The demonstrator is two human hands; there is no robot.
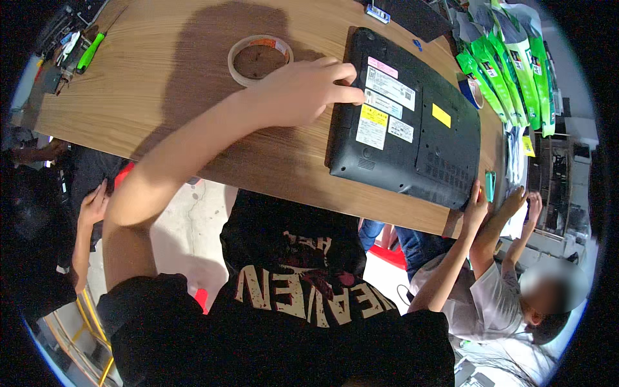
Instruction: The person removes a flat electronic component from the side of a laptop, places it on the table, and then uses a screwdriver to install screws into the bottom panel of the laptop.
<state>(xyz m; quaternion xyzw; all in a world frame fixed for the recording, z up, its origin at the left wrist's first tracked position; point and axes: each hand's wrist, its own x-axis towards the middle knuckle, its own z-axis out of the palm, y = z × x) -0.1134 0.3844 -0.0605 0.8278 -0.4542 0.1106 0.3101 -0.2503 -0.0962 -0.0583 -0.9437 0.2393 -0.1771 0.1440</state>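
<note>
A black laptop [445,151] lies underside up on the wooden table, with white, pink and yellow stickers on its base. My left hand [306,93] reaches across to its left edge, the thumb and curled fingers closed at the rim beside the stickers. At the near right corner, my right hand [476,208] grips the laptop's edge; part of its fingers is hidden. A small yellow and red spot shows by those fingertips, too small to name. Just behind my left wrist, a roll of tape [233,63] lies flat on the table.
A green-handled screwdriver [90,53] lies far left among small tools. Green and clear plastic packages [516,71] stand at the right. A teal object [491,187] is near my right hand. Other people sit close: a hand [95,203] at left, a white-sleeved person [493,300] at right.
</note>
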